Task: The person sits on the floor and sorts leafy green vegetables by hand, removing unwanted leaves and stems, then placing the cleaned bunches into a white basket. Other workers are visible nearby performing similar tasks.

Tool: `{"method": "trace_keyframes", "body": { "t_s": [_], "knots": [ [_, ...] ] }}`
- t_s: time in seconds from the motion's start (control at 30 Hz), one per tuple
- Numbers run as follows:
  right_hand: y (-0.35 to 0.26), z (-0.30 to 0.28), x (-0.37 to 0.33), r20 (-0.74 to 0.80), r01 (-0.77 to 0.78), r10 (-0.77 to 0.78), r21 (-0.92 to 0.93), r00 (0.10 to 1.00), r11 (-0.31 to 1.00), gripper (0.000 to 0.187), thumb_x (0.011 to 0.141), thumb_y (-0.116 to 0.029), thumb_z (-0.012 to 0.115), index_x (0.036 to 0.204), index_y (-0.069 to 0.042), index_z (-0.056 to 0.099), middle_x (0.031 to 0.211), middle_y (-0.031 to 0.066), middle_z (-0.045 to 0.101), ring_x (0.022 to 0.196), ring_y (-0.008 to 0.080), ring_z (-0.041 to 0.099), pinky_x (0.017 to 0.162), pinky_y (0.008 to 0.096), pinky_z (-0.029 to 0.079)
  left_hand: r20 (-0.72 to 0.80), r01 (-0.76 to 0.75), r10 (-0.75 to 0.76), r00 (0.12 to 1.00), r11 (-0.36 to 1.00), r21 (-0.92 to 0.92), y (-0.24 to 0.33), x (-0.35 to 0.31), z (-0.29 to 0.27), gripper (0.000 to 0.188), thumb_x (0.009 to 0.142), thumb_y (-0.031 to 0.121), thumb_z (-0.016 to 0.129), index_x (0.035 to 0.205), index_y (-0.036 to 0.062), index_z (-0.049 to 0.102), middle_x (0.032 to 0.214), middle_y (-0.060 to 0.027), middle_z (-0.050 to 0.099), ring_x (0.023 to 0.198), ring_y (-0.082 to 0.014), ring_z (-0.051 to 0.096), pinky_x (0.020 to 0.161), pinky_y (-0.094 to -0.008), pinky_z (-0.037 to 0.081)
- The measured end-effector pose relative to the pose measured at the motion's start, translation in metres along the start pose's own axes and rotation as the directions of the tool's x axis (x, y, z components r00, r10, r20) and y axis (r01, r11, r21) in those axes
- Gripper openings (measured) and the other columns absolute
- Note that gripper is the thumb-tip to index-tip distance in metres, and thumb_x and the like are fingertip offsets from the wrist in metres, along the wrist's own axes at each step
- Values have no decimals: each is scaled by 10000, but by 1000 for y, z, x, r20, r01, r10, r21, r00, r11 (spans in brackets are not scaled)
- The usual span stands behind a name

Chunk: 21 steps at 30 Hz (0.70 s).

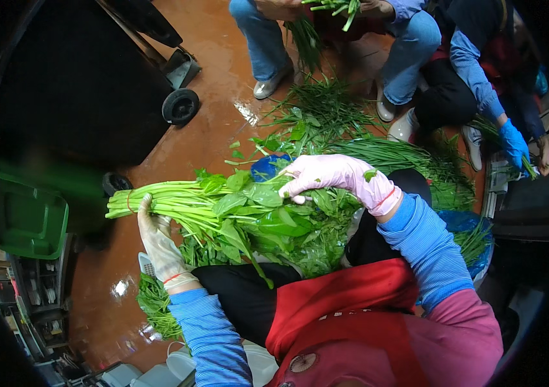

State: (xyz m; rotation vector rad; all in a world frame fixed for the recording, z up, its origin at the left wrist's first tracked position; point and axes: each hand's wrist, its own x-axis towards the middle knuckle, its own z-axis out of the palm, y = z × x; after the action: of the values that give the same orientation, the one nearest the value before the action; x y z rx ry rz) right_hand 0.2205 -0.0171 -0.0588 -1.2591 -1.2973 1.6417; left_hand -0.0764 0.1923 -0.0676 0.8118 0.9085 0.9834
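A big bunch of leafy greens (203, 205) lies across in front of me above my lap, its cut stems to the left and broad leaves to the right. Near the stem ends, a thin red band circles the bunch. My left hand (157, 238), in a pale glove, grips the stems from below, its fingers partly hidden behind them. Over the leafy end, my right hand (342, 179), also gloved, has its thumb and fingers curled onto the leaves; a small leaf bit sticks to the glove. More loose leaves (316, 242) lie beneath, between my knees.
Long thin greens (332, 106) are heaped on the wet brown floor (216, 84) ahead. Two people work there, one with a blue glove (514, 143). A black wheeled bin (81, 84) and a green lid (29, 216) stand left. White tubs (258, 364) sit by my lap.
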Motion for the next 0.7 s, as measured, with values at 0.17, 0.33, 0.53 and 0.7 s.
{"method": "trace_keyframes", "body": {
  "t_s": [0.17,0.33,0.53,0.7],
  "knots": [
    [8,3,6,-68,5,-18,-186,998,983,337,902,-297,518,639,-88,536,581,-43,464,570,81,391,539,250,334,-31,16,-18,999,998,-69,3,10,-14,321,806,163,610,1025,-41,493,985,-145,587,872,-256,604,763,-385,531],
    [-11,16,-3,-208,40,-37,13,977,999,259,917,-276,489,825,-64,606,560,-44,446,538,57,384,510,229,325,-82,-53,39,996,983,-178,-2,5,5,328,854,219,594,1051,-21,488,1003,-132,580,910,-233,586,819,-337,503],
    [-1,34,8,-626,-114,-40,-203,779,972,225,912,-248,484,919,-43,577,644,17,573,587,90,527,539,247,420,-52,-182,176,983,975,-129,-4,-12,24,337,892,206,530,1106,-46,462,1048,-158,575,952,-242,585,855,-366,500],
    [2,42,13,-778,341,-139,101,612,935,214,922,-167,472,983,16,564,750,33,604,585,72,502,543,195,408,-64,-191,183,981,968,-164,-5,-26,41,320,882,178,543,1101,-42,465,1037,-164,575,948,-244,583,869,-348,500]
  ]
}}
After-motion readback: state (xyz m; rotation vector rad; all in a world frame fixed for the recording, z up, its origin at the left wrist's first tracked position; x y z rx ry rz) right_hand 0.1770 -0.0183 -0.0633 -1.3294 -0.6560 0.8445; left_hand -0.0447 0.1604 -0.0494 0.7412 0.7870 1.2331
